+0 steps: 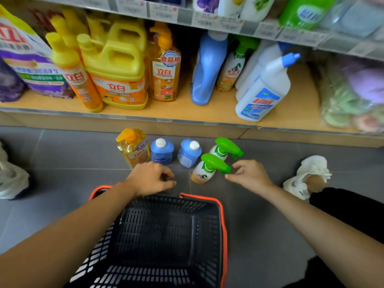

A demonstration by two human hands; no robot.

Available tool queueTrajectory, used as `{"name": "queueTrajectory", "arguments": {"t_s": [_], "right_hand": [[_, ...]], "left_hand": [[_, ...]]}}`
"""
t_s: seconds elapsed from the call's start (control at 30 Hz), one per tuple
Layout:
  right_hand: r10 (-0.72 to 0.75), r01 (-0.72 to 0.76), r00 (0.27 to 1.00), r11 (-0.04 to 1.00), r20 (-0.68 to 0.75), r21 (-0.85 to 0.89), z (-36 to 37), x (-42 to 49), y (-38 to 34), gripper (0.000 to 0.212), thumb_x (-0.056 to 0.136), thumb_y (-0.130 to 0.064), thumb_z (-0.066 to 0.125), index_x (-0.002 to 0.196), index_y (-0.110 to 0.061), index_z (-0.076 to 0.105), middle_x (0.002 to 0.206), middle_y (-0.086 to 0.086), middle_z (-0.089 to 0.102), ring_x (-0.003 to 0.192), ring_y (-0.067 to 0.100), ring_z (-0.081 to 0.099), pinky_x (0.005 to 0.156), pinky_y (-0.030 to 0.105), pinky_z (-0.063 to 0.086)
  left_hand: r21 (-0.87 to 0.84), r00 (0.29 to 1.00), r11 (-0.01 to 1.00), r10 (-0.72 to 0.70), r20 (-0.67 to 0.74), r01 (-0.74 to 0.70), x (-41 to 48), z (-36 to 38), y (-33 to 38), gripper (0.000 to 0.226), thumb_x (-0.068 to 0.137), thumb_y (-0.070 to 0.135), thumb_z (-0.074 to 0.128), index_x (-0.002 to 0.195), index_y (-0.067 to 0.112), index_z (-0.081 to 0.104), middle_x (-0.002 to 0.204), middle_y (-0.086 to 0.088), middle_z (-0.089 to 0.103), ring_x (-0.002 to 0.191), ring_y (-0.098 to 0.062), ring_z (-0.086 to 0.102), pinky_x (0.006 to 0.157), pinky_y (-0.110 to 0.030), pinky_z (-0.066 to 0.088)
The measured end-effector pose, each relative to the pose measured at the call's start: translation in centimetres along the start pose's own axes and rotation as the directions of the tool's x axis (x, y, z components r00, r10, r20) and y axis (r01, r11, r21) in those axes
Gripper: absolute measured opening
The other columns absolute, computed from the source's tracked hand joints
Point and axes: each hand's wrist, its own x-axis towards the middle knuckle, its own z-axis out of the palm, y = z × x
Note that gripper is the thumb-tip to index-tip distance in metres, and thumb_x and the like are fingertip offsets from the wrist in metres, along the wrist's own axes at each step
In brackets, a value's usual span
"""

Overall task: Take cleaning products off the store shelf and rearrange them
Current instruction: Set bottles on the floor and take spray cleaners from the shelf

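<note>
Grey tile floor [62,154] under store shelf [187,115]. Mid-frame, 5 bottles stand in a row, off shelf: yellow dish soap [134,148], 2 blue bottles [162,151], 2 green sprayers [204,169]. Left hand [151,177] loosely curled, holding nothing. Right hand [249,175] has fingers apart beside nearer sprayer. Basket [222,215] lower centre. Rearranging likely pending.

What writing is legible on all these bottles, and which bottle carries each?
"立白": yellow jug
"食品用", "立白": orange bottle on the shelf
"超威": white bottle with blue cap
Too blurred to read: shelf price tags, small print.
</note>
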Motion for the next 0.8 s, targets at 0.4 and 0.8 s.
{"name": "queueTrajectory", "arguments": {"t_s": [0.4,0.8], "right_hand": [[-0.071,0.173,0.937,0.945,-0.342,0.278,-8.4,12.5,-11.3,0.05,0.083,-0.024,0.081,0.127,-0.009,0.062,0.122,0.009,0.067,0.107,0.023,0.065,0.084,0.029,0.049],[0.122,0.31,0.789,0.767,-0.603,0.562,-7.9,26.0,-15.6,0.071,0.08,-0.018,0.075,0.145,-0.028,0.045,0.131,-0.001,0.06,0.115,0.021,0.06,0.094,0.029,0.054]], "left_hand": [[0.102,0.973,0.992,0.1,-0.209,-0.08,11.3,-4.6,-0.2,0.065,0.086,0.074,0.056,0.138,0.036,0.058,0.136,0.004,0.062,0.126,-0.021,0.055,0.102,-0.037,0.044],[0.021,0.984,0.996,0.092,-0.152,-0.09,14.4,-1.7,-2.6,0.083,0.072,0.096,0.034,0.131,0.045,0.06,0.115,0.019,0.072,0.103,-0.006,0.066,0.087,-0.031,0.054]]}}
